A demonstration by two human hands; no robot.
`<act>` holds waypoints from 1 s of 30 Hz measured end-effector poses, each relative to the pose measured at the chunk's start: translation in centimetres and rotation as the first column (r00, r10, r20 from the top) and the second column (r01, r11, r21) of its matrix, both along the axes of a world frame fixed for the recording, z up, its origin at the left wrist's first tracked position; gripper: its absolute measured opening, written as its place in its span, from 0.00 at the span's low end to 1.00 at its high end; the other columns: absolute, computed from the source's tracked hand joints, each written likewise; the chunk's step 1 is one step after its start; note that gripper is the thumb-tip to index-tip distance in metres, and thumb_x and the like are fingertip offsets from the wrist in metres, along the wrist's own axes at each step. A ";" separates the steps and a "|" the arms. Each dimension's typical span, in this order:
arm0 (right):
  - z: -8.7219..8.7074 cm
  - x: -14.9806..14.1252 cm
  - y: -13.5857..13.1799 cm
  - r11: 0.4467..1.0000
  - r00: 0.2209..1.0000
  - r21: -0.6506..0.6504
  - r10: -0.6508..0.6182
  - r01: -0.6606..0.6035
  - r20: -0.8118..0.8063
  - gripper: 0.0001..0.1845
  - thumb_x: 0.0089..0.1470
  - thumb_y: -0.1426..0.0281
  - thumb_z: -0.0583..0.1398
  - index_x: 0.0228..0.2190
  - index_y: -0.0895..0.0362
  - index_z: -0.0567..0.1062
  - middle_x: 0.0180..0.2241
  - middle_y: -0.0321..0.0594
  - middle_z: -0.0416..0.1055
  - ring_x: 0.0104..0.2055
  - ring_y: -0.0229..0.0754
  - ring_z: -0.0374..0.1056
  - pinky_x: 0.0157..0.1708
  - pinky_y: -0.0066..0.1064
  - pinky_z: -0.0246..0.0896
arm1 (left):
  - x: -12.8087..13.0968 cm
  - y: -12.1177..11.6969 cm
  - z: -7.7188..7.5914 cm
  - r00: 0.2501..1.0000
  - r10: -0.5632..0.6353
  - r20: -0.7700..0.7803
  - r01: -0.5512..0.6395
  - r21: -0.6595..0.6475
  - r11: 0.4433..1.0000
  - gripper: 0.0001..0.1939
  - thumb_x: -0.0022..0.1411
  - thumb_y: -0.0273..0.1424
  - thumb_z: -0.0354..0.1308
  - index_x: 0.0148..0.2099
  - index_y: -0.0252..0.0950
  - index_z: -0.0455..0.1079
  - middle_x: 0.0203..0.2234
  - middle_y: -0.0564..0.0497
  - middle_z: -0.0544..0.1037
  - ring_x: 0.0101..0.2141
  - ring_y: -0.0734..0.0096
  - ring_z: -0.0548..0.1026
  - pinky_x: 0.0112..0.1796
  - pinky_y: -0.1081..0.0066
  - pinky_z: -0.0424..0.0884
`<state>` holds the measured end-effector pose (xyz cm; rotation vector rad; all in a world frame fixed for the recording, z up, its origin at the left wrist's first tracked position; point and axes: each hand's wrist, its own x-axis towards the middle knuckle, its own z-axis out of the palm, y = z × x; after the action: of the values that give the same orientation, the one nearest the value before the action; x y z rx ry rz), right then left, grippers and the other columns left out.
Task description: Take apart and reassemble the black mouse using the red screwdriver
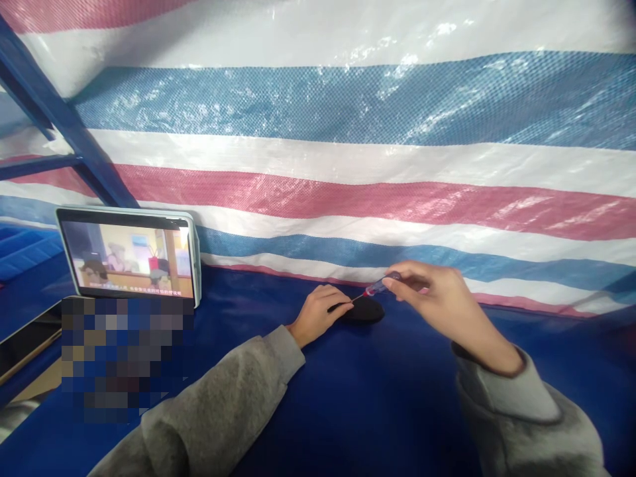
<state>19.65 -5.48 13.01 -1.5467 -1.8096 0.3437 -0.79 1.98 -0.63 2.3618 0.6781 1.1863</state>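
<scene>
A dark, flat, oval object shaped like a computer mouse (368, 310) lies on the blue surface in front of me. My left hand (320, 311) grips its left end, thumb and fingers closed around it. In my right hand (432, 285) is a small screwdriver (380, 285) with a clear handle and a red part near its shaft. The fingers pinch the handle from the right. The screwdriver slants down to the left, its thin tip at the mouse close to my left thumb. The exact contact point is too small to make out.
A tablet (132, 255) in a pale case stands at the left, playing a cartoon. Beside it lie a phone-like dark slab (30, 334) and a pixelated patch. A striped plastic sheet (348, 199) hangs behind the blue surface (348, 411). A blue frame bar (74, 126) slants at upper left.
</scene>
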 end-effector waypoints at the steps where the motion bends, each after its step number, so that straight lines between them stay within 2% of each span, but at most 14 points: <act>1: -0.1 0.0 0.0 1.000 1.000 -0.003 0.000 0.000 -0.012 0.15 0.54 0.55 0.61 0.34 0.54 0.78 0.28 0.38 0.78 0.26 0.41 0.73 0.30 0.32 0.69 | 0.0 0.0 -0.1 1.000 0.004 0.009 -0.004 -0.006 1.000 0.14 0.70 0.40 0.54 0.41 0.38 0.77 0.34 0.50 0.81 0.37 0.67 0.77 0.43 0.66 0.70; 7: -0.5 0.5 0.4 0.997 0.988 -0.070 0.015 -0.026 -0.153 0.14 0.53 0.56 0.62 0.33 0.53 0.78 0.26 0.37 0.77 0.25 0.41 0.73 0.28 0.32 0.71 | -0.2 -0.2 0.1 0.990 0.058 0.126 -0.051 -0.064 0.997 0.13 0.69 0.39 0.55 0.40 0.37 0.77 0.35 0.48 0.80 0.37 0.67 0.77 0.42 0.67 0.72; 13: -0.2 0.9 0.6 0.997 0.975 -0.067 -0.042 0.028 -0.219 0.15 0.53 0.56 0.62 0.32 0.55 0.77 0.24 0.37 0.76 0.24 0.41 0.73 0.27 0.31 0.70 | -0.2 -0.5 0.5 0.969 0.111 0.219 -0.092 -0.097 0.991 0.13 0.68 0.39 0.56 0.40 0.37 0.77 0.34 0.49 0.81 0.36 0.66 0.78 0.42 0.66 0.74; 30: 0.0 0.8 0.5 0.993 0.951 -0.119 -0.038 0.001 -0.308 0.16 0.50 0.55 0.64 0.30 0.55 0.78 0.23 0.37 0.76 0.25 0.42 0.74 0.28 0.33 0.71 | -0.2 -0.7 0.7 0.951 0.131 0.280 -0.110 -0.089 0.990 0.10 0.67 0.35 0.59 0.37 0.36 0.77 0.32 0.49 0.81 0.35 0.68 0.78 0.41 0.67 0.75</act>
<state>20.41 -4.94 13.01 -1.4932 -1.5512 0.6562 -0.99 1.27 0.04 2.0578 0.7587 1.4921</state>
